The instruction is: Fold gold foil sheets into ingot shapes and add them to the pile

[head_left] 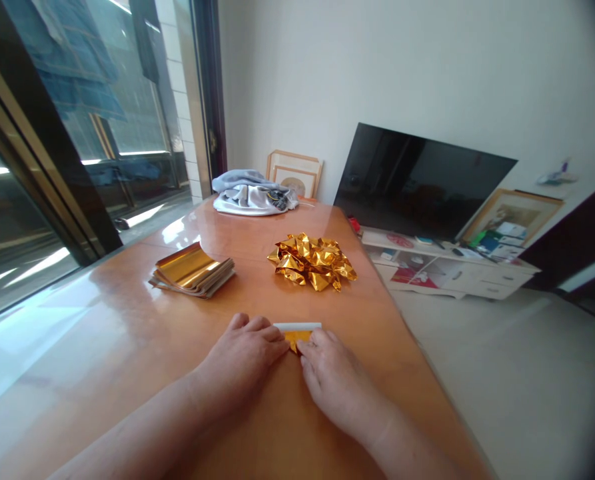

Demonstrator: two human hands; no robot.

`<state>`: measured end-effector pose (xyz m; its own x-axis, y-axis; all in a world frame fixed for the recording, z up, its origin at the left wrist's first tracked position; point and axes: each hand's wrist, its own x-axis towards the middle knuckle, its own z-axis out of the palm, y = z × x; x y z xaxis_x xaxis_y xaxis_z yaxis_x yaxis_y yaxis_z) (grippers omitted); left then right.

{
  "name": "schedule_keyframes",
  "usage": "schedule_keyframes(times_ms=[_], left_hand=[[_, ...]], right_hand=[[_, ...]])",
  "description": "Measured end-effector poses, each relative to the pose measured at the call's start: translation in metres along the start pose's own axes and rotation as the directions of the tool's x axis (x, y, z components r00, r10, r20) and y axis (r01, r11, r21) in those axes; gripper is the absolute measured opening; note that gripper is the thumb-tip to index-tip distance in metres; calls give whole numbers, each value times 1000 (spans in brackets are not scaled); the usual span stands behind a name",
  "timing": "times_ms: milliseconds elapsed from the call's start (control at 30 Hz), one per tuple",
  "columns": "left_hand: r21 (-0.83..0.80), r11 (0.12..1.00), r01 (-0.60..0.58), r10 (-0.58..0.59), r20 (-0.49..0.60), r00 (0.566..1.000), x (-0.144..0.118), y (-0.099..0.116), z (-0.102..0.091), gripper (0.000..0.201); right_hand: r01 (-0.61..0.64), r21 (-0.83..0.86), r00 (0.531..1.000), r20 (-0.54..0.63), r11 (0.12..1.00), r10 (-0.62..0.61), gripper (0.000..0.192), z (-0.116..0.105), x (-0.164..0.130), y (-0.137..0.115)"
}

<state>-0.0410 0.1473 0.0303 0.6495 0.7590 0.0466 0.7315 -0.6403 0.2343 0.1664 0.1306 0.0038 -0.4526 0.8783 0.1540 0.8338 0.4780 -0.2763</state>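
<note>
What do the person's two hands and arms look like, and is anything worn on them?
Both the left hand and the right hand are bare, without gloves. No ring, watch or bracelet shows on the fingers or wrists. The forearms are bare too: no sleeve reaches into view, up to the lower edge of the picture. The fingers look short and rounded, and the nails are plain with no polish that I can see.
</note>
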Motion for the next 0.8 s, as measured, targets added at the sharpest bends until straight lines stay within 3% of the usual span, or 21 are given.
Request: schedule_keyframes(times_ms=[200, 533, 800], left_hand=[[14, 1000, 8, -8, -18, 1000, 0, 3, 1, 22], [26, 1000, 9, -9, -28, 1000, -2, 3, 4, 25], [41, 999, -9, 10, -35, 999, -3, 6, 3, 28]], right_hand=[[-5, 64, 1000, -1, 998, 5, 27, -6, -3, 7], [96, -168, 994, 71, 981, -85, 33, -14, -7, -5], [96, -223, 989, 132, 970, -67, 34, -20, -11, -8]])
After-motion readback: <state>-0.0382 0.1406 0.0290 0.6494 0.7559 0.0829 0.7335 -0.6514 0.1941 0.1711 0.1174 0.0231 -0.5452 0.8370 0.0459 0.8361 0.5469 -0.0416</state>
